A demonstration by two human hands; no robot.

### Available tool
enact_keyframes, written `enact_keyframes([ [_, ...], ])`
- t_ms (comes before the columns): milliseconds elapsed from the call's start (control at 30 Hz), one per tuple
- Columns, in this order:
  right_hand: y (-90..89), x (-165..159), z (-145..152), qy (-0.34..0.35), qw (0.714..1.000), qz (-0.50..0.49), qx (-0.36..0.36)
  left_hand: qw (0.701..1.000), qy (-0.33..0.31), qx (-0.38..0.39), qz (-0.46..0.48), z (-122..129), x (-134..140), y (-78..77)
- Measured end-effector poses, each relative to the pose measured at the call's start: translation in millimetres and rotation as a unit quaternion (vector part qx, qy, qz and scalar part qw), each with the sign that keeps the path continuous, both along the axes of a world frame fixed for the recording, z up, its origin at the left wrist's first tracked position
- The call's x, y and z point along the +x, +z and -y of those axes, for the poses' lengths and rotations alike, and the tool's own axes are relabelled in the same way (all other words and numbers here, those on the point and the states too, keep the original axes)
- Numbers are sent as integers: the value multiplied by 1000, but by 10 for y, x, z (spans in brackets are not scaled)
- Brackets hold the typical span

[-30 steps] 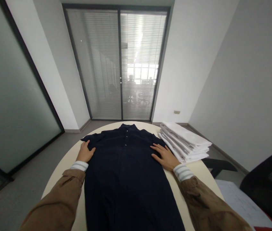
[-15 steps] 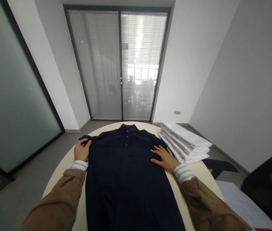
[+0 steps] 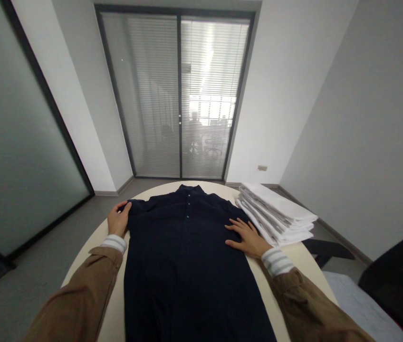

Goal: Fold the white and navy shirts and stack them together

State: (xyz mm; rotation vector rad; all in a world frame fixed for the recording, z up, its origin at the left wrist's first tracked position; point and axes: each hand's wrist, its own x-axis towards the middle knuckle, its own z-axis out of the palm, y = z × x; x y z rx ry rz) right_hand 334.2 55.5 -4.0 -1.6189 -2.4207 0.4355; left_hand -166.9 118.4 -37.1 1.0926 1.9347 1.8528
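Note:
A dark navy buttoned shirt [image 3: 190, 266] lies front up and spread out, its collar at the far end and its lower part running out of view towards me. At the shirt's left side, my left hand [image 3: 117, 221] is closed on the end of the left-hand sleeve, thumb against fingers. My right hand [image 3: 248, 238] rests flat on the right side of the shirt with its fingers spread, holding nothing. Beside that hand is a stack of folded white cloth [image 3: 276, 213].
The shirt and stack are on a round cream table [image 3: 91, 249]. A black chair [image 3: 397, 280] stands at the right, near a pale sheet-like item [image 3: 361, 304]. Glass doors with blinds [image 3: 180, 95] are beyond the table.
My left hand has shifted slightly left, and the sleeve end it holds is now turned in closer to the shirt. My right hand stays flat in nearly the same place.

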Motion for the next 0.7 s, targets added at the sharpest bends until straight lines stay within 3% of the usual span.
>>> enact_keyframes([
  [200, -5, -26, -56, 0, 1000, 4, -3, 993, 88, -65, -51, -168, -171, -16],
  [333, 0, -45, -88, -1, 1000, 7, -7, 978, 89, -157, -101, -256, -242, -8],
  [467, 16, -78, -105, -3, 1000, 10, -7, 933, 95, -264, -225, -269, -270, 5],
  [567, 18, -106, -115, 0, 1000, 13, -3, 909, 78, -302, -277, -248, -280, 25],
  [700, -16, -123, -140, 1, 1000, 16, 2, 949, 76, -237, -191, -256, -304, 56],
])
